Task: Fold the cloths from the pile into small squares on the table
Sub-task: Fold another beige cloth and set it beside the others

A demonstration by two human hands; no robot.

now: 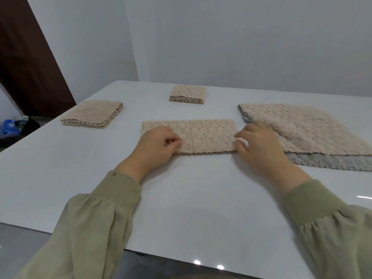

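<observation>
On the glossy white table [191, 198], a half-folded cloth [203, 135], grey walls [221, 37] behind.

Soft, even, cool light, moderately bright. The glossy tabletop [211, 208] shows two small white glare spots at its near edge and a bright streak at the right. Faint shadows lie under the left hand [155, 146] and right hand [259, 147]. Wide-angle distortion tilts the door [26, 63]. Detail is slightly soft throughout.

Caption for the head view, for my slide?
Left hand and right hand hold a beige cloth folded to a strip on the table; two folded squares beyond, pile at right.
</observation>
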